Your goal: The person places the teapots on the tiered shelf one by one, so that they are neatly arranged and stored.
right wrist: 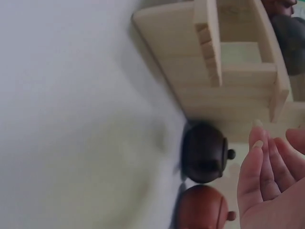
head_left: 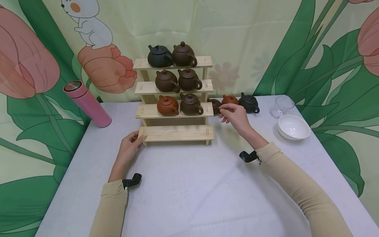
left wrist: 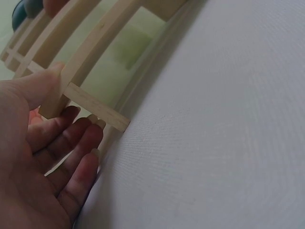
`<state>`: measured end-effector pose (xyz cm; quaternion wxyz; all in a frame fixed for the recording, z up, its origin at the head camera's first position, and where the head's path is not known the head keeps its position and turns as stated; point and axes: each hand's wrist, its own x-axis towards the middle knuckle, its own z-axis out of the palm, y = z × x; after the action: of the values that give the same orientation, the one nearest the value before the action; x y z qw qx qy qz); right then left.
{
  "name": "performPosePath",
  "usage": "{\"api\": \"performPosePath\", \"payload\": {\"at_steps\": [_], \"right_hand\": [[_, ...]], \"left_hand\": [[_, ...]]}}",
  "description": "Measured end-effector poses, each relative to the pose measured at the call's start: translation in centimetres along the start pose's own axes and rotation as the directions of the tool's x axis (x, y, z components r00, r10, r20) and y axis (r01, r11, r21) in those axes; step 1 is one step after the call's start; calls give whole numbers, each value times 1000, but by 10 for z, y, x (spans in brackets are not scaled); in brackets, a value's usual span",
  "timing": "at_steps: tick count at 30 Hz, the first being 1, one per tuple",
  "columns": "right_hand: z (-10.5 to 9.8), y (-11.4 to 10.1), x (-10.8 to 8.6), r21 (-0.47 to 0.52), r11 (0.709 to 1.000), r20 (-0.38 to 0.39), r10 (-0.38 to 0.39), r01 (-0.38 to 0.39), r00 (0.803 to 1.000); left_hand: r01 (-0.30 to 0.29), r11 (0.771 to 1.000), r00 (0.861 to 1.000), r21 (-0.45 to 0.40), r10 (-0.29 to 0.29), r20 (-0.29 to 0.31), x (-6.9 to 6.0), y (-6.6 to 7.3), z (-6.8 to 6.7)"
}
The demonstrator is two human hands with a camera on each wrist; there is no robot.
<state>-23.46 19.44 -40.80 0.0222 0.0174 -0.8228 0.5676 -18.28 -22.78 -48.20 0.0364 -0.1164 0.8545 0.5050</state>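
Observation:
A stepped wooden stand (head_left: 176, 133) rises in several tiers, with brown, black and orange teapots in pairs on the upper ones. The left hand (head_left: 128, 148) pinches the left end of its lowest board, thumb on top; the left wrist view shows the hand's (left wrist: 57, 143) fingers beneath the board (left wrist: 86, 52). Holding nothing, the right hand (head_left: 235, 118) hovers by the stand's right side with fingers loosely bent, in front of a dark teapot (head_left: 214, 106) partly hidden. In the right wrist view this dark teapot (right wrist: 205, 151) stands apart from the fingertips of the hand (right wrist: 271, 181).
An orange teapot (head_left: 230, 99) and a black teapot (head_left: 249, 103) stand right of the stand. Farther right are a clear glass cup (head_left: 284, 103) and a white bowl (head_left: 293, 127). A pink bottle (head_left: 88, 105) is at the back left of the white-covered table (head_left: 189, 197).

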Motion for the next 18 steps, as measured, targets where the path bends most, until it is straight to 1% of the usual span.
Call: {"api": "performPosePath", "payload": {"at_steps": [7,13,18], "right_hand": [[-4,20,7,-42,998,7,46,-46,999],[-6,34,13,-97,993,30,65,-62,997],[-5,41,18,-89,989,59,125,-119,990]], "left_hand": [[-1,1000,1000,2,1,-1,-1,0,1],[-5,1000,1000,3,5,3,-1,1,-1],[-6,1000,1000,-4,6,8,-2,1,-1]]}}
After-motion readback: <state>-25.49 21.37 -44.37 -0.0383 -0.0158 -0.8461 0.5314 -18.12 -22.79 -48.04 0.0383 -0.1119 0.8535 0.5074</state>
